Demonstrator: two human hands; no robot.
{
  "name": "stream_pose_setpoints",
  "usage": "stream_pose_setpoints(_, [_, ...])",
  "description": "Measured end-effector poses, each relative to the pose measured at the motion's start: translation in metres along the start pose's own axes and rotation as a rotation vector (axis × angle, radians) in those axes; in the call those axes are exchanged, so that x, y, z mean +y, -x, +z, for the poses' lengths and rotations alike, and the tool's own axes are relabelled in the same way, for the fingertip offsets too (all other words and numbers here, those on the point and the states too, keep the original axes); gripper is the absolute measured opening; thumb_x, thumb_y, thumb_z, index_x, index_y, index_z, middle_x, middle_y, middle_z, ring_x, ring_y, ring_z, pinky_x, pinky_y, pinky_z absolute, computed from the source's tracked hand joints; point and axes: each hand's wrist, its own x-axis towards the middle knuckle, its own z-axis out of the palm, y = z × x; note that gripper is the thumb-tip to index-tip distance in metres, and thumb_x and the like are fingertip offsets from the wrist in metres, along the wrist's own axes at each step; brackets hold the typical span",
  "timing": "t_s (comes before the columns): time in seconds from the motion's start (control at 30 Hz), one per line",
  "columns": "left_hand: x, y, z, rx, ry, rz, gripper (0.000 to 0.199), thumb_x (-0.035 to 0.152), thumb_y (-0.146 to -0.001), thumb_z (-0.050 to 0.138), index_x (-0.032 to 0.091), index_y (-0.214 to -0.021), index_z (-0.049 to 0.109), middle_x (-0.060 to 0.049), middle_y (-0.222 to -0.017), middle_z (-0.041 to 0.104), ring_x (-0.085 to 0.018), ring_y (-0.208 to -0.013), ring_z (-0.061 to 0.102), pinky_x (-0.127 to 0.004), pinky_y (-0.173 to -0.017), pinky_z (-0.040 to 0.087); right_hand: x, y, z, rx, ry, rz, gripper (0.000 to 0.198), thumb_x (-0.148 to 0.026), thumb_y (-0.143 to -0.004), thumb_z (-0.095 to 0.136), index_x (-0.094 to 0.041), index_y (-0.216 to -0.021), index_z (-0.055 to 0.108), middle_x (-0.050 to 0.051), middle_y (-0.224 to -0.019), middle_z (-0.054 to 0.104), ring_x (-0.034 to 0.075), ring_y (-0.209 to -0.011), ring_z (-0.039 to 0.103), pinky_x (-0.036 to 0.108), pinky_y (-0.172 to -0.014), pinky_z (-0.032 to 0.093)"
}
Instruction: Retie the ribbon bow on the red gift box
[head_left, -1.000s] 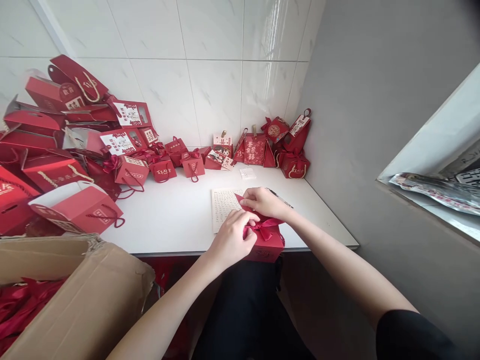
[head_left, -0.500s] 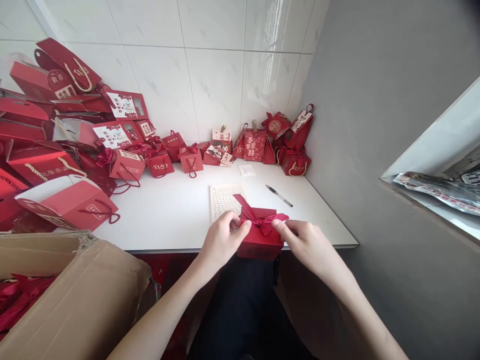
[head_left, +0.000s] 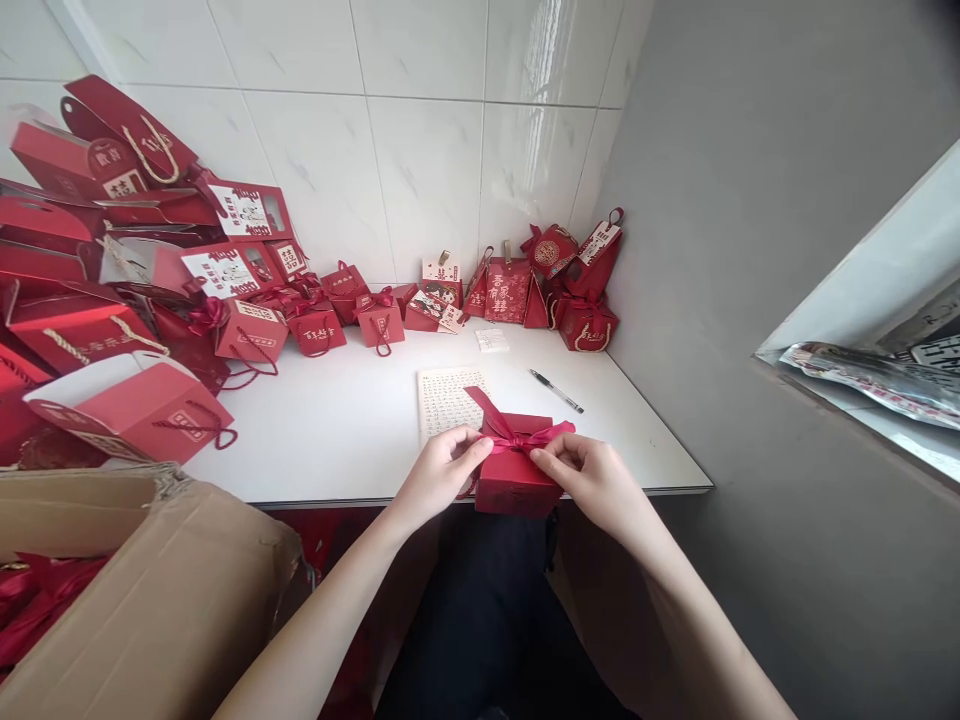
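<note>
Pinching the ribbon at the left of its knot with the left grip, thumb pressed to fingertip. Pinching it at the right of the knot with the right grip, likewise closed, with the thumb foremost and the other fingers curled behind. Between the two, tied in a bow across the top of the red box. Pointing up and leftward with one loose tail, partly over the notes.

Set at the near edge of the white surface, just above the dark trousers, with the front of the box jutting into view past the edge. Hard to tell how much of its base rests there.

Just behind the box, covered with small handwriting, the notes. To the right of these, lying aslant, a pen. Farther back, a small white packet.

Along the tiled wall, a row of red gift boxes, some with bows or cord handles. At far left, heaped high, a pile of more red boxes. In the near left corner, a carton with red ribbons inside.
</note>
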Motion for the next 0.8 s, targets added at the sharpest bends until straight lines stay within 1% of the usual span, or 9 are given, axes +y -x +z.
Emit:
stream_pose_setpoints(0.1, [-0.001, -0.002, -0.005, -0.036, -0.003, 0.005, 0.033, 0.046, -0.083, 0.050, 0.014, -0.077, 0.055, 0.002, -0.069, 0.049, -0.010, -0.062, 0.041, -0.022, -0.059, 0.034, 0.005, -0.004, -0.005, -0.044, -0.077, 0.022, 0.043, -0.060, -0.074, 0.051, -0.018, -0.064, 0.052, -0.001, -0.057, 0.046, 0.012, -0.052, 0.036, 0.024, -0.048, 0.027])
stream_pose_setpoints(0.27, [-0.002, -0.002, -0.007, -0.033, -0.020, 0.030, 0.030, 0.042, -0.085, 0.048, 0.015, -0.071, 0.047, 0.004, -0.064, 0.039, -0.008, -0.056, 0.032, -0.021, -0.055, 0.028, 0.006, -0.006, -0.008, -0.069, -0.138, 0.031, 0.049, -0.066, -0.073, 0.051, -0.017, -0.067, 0.052, 0.001, -0.062, 0.050, 0.013, -0.056, 0.041, 0.024, -0.051, 0.030])
stream_pose_setpoints(0.33, [-0.002, -0.001, -0.006, -0.026, -0.019, 0.034, 0.030, 0.040, -0.086, 0.046, 0.016, -0.069, 0.044, 0.004, -0.063, 0.038, -0.008, -0.057, 0.032, -0.022, -0.055, 0.028, 0.004, -0.003, -0.006, -0.045, -0.102, 0.038, 0.051, -0.067, -0.075, 0.047, -0.017, -0.067, 0.051, 0.000, -0.061, 0.049, 0.013, -0.055, 0.041, 0.024, -0.051, 0.030])
stream_pose_setpoints(0.43, [-0.002, -0.001, -0.003, -0.013, -0.039, 0.043, 0.030, 0.039, -0.087, 0.044, 0.016, -0.067, 0.042, 0.004, -0.063, 0.037, -0.009, -0.058, 0.033, -0.022, -0.056, 0.028, -0.001, 0.003, -0.001, 0.020, 0.027, 0.064, 0.052, -0.068, -0.077, 0.044, -0.019, -0.060, 0.046, -0.001, -0.055, 0.045, 0.012, -0.051, 0.038, 0.024, -0.048, 0.028])
stream_pose_setpoints(0.5, [-0.002, -0.001, -0.002, -0.001, -0.059, 0.035, 0.031, 0.037, -0.087, 0.043, 0.017, -0.064, 0.038, 0.004, -0.061, 0.034, -0.009, -0.056, 0.030, -0.023, -0.055, 0.026, -0.004, 0.005, 0.001, 0.042, 0.093, 0.067, 0.050, -0.065, -0.077, 0.047, -0.019, -0.057, 0.044, -0.001, -0.051, 0.041, 0.012, -0.049, 0.036, 0.024, -0.046, 0.025])
stream_pose_setpoints(0.57, [-0.002, -0.001, -0.002, -0.005, -0.066, 0.021, 0.031, 0.036, -0.087, 0.042, 0.017, -0.063, 0.035, 0.005, -0.060, 0.031, -0.009, -0.055, 0.028, -0.023, -0.054, 0.025, -0.005, 0.005, 0.002, 0.038, 0.103, 0.066, 0.045, -0.060, -0.076, 0.050, -0.020, -0.057, 0.043, -0.002, -0.050, 0.038, 0.012, -0.047, 0.033, 0.024, -0.046, 0.024])
stream_pose_setpoints(0.67, [-0.003, -0.002, -0.002, -0.033, -0.073, 0.021, 0.031, 0.036, -0.087, 0.040, 0.018, -0.064, 0.032, 0.005, -0.061, 0.030, -0.009, -0.056, 0.028, -0.023, -0.055, 0.025, -0.001, 0.001, -0.003, -0.015, 0.038, 0.072, 0.042, -0.057, -0.074, 0.051, -0.020, -0.058, 0.043, -0.004, -0.051, 0.035, 0.011, -0.048, 0.030, 0.024, -0.047, 0.023])
stream_pose_setpoints(0.8, [-0.007, -0.005, -0.004, -0.060, -0.062, 0.066, 0.031, 0.034, -0.088, 0.039, 0.018, -0.063, 0.031, 0.004, -0.063, 0.030, -0.010, -0.059, 0.028, -0.024, -0.057, 0.026, 0.008, -0.005, -0.012, -0.134, -0.150, 0.067, 0.043, -0.059, -0.073, 0.055, -0.018, -0.062, 0.047, -0.002, -0.059, 0.041, 0.011, -0.055, 0.034, 0.024, -0.053, 0.026])
